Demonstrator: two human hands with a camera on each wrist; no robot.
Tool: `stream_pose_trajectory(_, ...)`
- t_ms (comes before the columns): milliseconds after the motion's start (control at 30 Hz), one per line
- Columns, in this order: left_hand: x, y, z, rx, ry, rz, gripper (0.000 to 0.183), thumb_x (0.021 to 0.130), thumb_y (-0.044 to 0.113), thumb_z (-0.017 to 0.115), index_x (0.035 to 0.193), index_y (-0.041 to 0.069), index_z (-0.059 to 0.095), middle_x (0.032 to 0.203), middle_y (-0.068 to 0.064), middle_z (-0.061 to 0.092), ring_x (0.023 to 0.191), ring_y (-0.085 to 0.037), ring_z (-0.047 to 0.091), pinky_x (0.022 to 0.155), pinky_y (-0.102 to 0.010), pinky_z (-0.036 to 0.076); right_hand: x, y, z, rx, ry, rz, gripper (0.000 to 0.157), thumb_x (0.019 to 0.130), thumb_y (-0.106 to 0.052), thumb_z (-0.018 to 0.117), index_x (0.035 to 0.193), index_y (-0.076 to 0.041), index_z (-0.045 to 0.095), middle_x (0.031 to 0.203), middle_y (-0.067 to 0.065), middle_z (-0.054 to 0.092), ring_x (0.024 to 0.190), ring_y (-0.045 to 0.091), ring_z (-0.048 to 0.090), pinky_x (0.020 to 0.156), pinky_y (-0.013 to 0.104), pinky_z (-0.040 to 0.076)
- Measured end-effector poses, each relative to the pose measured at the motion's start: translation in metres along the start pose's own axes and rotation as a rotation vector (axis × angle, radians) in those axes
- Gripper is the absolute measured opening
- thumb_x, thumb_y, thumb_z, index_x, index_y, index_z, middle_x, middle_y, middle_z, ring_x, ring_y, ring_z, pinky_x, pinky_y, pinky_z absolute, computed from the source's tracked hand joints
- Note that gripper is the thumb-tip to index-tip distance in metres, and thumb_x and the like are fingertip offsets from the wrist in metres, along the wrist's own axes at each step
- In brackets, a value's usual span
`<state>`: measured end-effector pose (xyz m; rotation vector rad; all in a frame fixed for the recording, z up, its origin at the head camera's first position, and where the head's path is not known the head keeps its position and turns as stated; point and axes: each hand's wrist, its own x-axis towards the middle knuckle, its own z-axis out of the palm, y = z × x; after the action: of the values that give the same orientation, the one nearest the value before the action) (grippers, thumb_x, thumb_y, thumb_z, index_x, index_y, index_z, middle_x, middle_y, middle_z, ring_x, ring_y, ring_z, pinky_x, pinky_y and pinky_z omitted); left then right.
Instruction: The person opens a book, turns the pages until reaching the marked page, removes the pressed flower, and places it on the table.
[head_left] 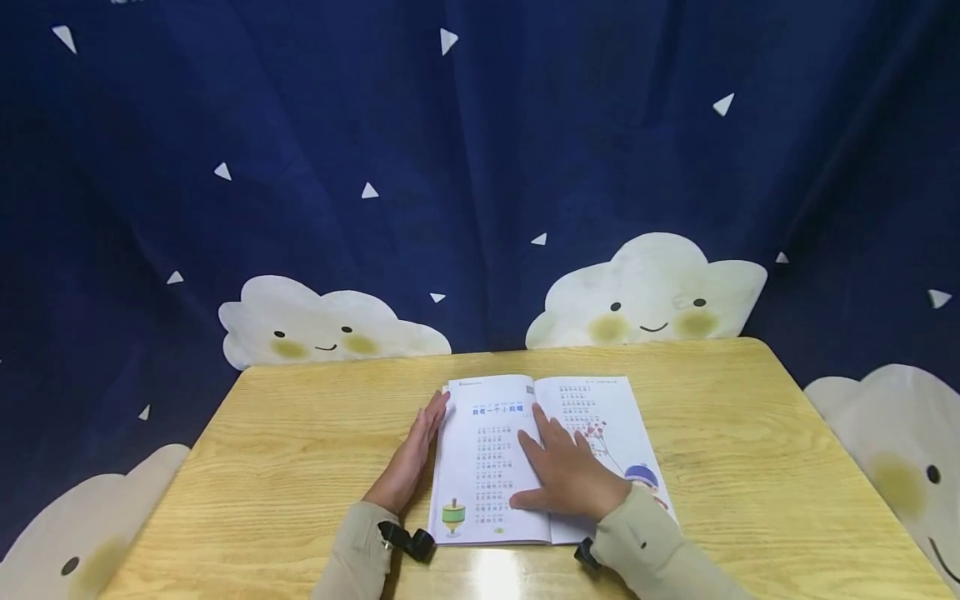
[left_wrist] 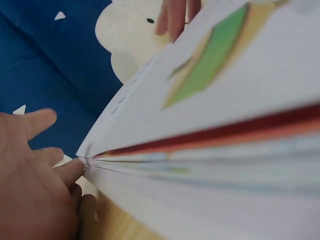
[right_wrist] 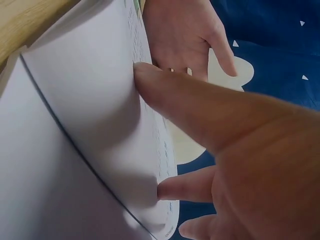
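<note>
An open book [head_left: 491, 483] with printed Chinese text lies on the wooden table, a green and yellow spinning top drawn low on its left page. Along the book's left edge stands my left hand [head_left: 408, 458], its fingertips at the page edges; in the left wrist view that hand [left_wrist: 37, 185] touches the layered page edges with fairly straight fingers. My right hand [head_left: 573, 479] is spread across the middle of the book, covering part of the right page. The right wrist view shows the thumb [right_wrist: 200, 105] and a fingertip pressing on the left page.
The wooden table [head_left: 300, 442] reaches out on both sides of the book. Behind it hangs a dark blue curtain [head_left: 480, 167] with white triangles and smiling clouds. Each wrist carries a black strap device, the left one [head_left: 408, 540] beside the book's lower left corner.
</note>
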<state>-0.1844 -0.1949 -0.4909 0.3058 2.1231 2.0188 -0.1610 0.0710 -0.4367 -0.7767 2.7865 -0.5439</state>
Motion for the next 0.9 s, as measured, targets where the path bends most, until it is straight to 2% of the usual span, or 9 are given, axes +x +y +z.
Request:
stream_pose_trajectory(100, 0.001, -0.001, 0.004, 0.056, -0.038, -0.005, 0.066, 0.102, 0.055, 0.008, 0.153, 0.018, 0.029, 0.162, 0.008, -0.006, 0.147, -0.016, -0.012, 0.116, -0.048, -0.010, -0.002, 0.002, 0.002, -0.008, -0.005, 0.012, 0.086, 0.078, -0.056, 0.073, 0.142, -0.004, 0.046, 0.158, 0.024, 0.009, 0.139, 0.048, 0.023, 0.106, 0.070, 0.021)
stream_pose_trajectory(167, 0.005, -0.003, 0.007, 0.094, -0.074, 0.036, 0.068, 0.103, 0.051, 0.006, 0.151, 0.009, 0.031, 0.162, -0.003, -0.013, 0.145, -0.027, -0.020, 0.113, -0.055, -0.014, -0.002, 0.003, 0.004, -0.021, -0.006, 0.007, 0.087, 0.078, -0.056, 0.073, 0.142, -0.005, 0.047, 0.158, 0.024, 0.009, 0.139, 0.048, 0.024, 0.106, 0.069, 0.022)
stream_pose_trajectory(200, 0.005, -0.003, 0.008, 0.098, -0.090, 0.028, 0.068, 0.103, 0.051, 0.007, 0.150, 0.009, 0.033, 0.162, -0.003, -0.014, 0.145, -0.028, -0.021, 0.112, -0.056, -0.014, -0.003, 0.003, 0.005, -0.027, -0.005, 0.002, 0.086, 0.078, -0.056, 0.073, 0.142, -0.005, 0.047, 0.158, 0.024, 0.009, 0.139, 0.048, 0.025, 0.106, 0.069, 0.022)
stream_pose_trajectory(300, 0.003, -0.003, 0.010, 0.136, -0.122, 0.004, 0.064, 0.104, 0.047, 0.010, 0.148, 0.012, 0.039, 0.162, 0.000, -0.013, 0.144, -0.027, -0.023, 0.110, -0.060, -0.017, -0.002, 0.003, 0.007, -0.041, -0.002, -0.011, 0.087, 0.078, -0.057, 0.072, 0.142, -0.005, 0.046, 0.159, 0.023, 0.010, 0.139, 0.048, 0.025, 0.106, 0.069, 0.023)
stream_pose_trajectory(400, -0.003, 0.000, 0.011, 0.193, -0.127, -0.069, 0.055, 0.104, 0.050, 0.016, 0.144, 0.029, 0.046, 0.160, 0.017, -0.004, 0.145, -0.015, -0.020, 0.111, -0.057, -0.017, 0.000, 0.002, 0.007, -0.046, -0.001, -0.011, 0.087, 0.078, -0.058, 0.072, 0.143, -0.006, 0.046, 0.159, 0.023, 0.010, 0.139, 0.047, 0.025, 0.106, 0.068, 0.023)
stream_pose_trajectory(500, -0.002, 0.002, 0.013, 0.313, -0.128, -0.045, 0.048, 0.104, 0.048, 0.022, 0.141, 0.035, 0.049, 0.160, 0.016, -0.001, 0.146, -0.018, -0.018, 0.112, -0.055, -0.017, 0.001, 0.002, 0.007, -0.050, 0.005, -0.008, 0.087, 0.078, -0.058, 0.072, 0.143, -0.006, 0.046, 0.159, 0.023, 0.010, 0.139, 0.047, 0.024, 0.106, 0.068, 0.023)
stream_pose_trajectory(600, -0.001, 0.003, 0.013, 0.447, -0.143, 0.019, 0.041, 0.104, 0.043, 0.034, 0.140, 0.035, 0.051, 0.162, 0.009, 0.001, 0.147, -0.023, -0.014, 0.114, -0.053, -0.014, 0.003, 0.003, 0.005, -0.043, 0.014, -0.004, 0.087, 0.077, -0.057, 0.072, 0.143, -0.006, 0.047, 0.159, 0.023, 0.011, 0.140, 0.047, 0.023, 0.107, 0.067, 0.023)
stream_pose_trajectory(733, -0.002, 0.001, 0.012, 0.602, -0.160, 0.104, 0.041, 0.098, 0.040, 0.052, 0.138, 0.034, 0.054, 0.162, 0.001, 0.004, 0.147, -0.029, -0.009, 0.114, -0.054, -0.011, 0.003, 0.004, 0.004, -0.006, 0.021, 0.002, 0.087, 0.076, -0.057, 0.074, 0.142, -0.006, 0.048, 0.159, 0.021, 0.010, 0.141, 0.046, 0.020, 0.108, 0.067, 0.022)
stream_pose_trajectory(900, -0.001, -0.002, 0.014, 0.671, -0.172, 0.135, 0.039, 0.095, 0.041, 0.057, 0.133, 0.033, 0.059, 0.162, -0.003, 0.006, 0.147, -0.033, -0.009, 0.113, -0.058, -0.009, 0.001, 0.008, -0.003, 0.061, 0.046, -0.010, 0.087, 0.077, -0.056, 0.073, 0.141, -0.004, 0.048, 0.159, 0.020, 0.011, 0.142, 0.044, 0.018, 0.106, 0.069, 0.022)
